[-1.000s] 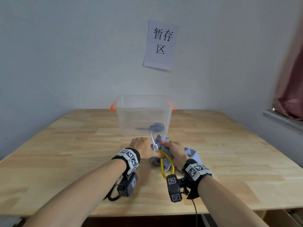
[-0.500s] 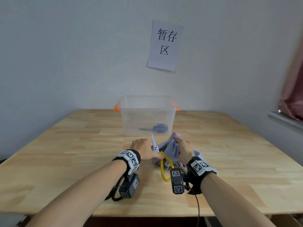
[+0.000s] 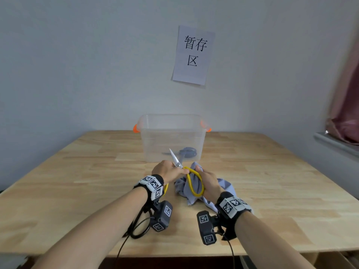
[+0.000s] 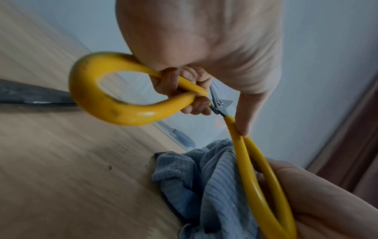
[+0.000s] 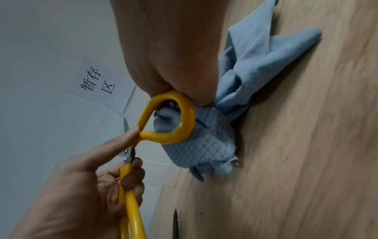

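Yellow-handled scissors (image 3: 194, 183) are lifted over the wooden table (image 3: 77, 181), blades (image 3: 174, 157) pointing up and away. My left hand (image 3: 168, 170) grips them near the pivot (image 4: 219, 103), fingers curled round one handle loop (image 4: 122, 116), thumb on the other. My right hand (image 3: 208, 180) holds a crumpled blue cloth (image 3: 181, 186) bunched against the far end of the other loop (image 5: 184, 113). The cloth (image 5: 204, 145) trails onto the table under my right hand (image 5: 174, 56). The two handles are spread apart.
A clear plastic bin (image 3: 172, 136) with orange handles stands just beyond my hands, with blue-handled scissors (image 3: 186, 152) lying inside. A paper sign (image 3: 193, 55) hangs on the wall behind. A window sill and pink curtain (image 3: 345, 121) are at the right.
The scissor handles have spread apart, one loop swinging left under my left wrist. My right hand has slid with the cloth from near the blades back along the other handle.
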`<action>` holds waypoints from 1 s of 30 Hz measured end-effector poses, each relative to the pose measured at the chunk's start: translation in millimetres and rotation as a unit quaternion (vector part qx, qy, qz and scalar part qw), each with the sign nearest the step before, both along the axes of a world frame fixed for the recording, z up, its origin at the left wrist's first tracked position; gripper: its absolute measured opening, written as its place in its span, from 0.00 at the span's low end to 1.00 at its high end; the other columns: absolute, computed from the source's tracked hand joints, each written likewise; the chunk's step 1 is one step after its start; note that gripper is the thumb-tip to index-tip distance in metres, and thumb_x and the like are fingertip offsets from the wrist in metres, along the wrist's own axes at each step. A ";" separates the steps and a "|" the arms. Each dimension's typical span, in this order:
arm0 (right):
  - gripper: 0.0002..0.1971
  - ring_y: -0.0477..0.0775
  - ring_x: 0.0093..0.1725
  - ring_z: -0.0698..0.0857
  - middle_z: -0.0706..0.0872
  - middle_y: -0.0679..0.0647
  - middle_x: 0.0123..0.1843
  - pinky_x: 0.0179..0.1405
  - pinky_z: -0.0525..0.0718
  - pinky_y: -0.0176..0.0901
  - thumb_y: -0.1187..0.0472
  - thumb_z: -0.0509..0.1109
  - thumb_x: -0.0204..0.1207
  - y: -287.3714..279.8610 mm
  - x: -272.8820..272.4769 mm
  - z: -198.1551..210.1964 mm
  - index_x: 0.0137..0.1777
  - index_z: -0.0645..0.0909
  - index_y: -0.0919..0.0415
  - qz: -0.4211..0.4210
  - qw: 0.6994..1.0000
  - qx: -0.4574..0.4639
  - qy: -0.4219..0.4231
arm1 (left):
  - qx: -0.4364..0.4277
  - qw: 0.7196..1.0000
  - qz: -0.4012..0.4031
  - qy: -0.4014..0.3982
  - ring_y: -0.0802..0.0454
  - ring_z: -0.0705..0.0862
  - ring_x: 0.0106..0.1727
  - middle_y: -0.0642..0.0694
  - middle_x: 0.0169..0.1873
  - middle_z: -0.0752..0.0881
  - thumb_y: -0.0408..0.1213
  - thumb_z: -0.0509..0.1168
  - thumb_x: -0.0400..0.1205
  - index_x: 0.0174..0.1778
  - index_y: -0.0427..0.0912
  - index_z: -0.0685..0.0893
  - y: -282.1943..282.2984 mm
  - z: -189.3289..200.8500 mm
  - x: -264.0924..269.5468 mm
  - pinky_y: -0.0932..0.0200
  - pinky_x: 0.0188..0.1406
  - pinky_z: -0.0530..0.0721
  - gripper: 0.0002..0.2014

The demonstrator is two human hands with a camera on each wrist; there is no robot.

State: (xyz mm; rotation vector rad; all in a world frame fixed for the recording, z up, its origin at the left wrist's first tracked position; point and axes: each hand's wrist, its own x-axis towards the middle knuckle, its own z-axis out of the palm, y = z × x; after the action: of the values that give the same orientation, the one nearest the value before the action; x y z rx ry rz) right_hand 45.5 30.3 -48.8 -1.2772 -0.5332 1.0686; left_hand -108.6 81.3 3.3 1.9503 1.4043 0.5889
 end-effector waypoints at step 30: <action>0.20 0.67 0.51 0.90 0.89 0.72 0.50 0.47 0.89 0.58 0.52 0.64 0.86 -16.1 -33.6 -24.5 0.57 0.84 0.72 0.056 0.994 0.083 0.039 | -0.101 0.984 0.035 -0.143 0.50 0.79 0.28 0.52 0.17 0.77 0.51 0.73 0.67 0.16 0.46 0.79 -23.2 -9.9 12.2 0.61 0.31 0.75 0.18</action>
State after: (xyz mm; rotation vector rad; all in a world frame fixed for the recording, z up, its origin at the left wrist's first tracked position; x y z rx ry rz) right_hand 11.9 14.3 -73.4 -1.0654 -0.6269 1.1384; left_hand -96.4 58.1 -6.5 1.5925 1.3011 0.6995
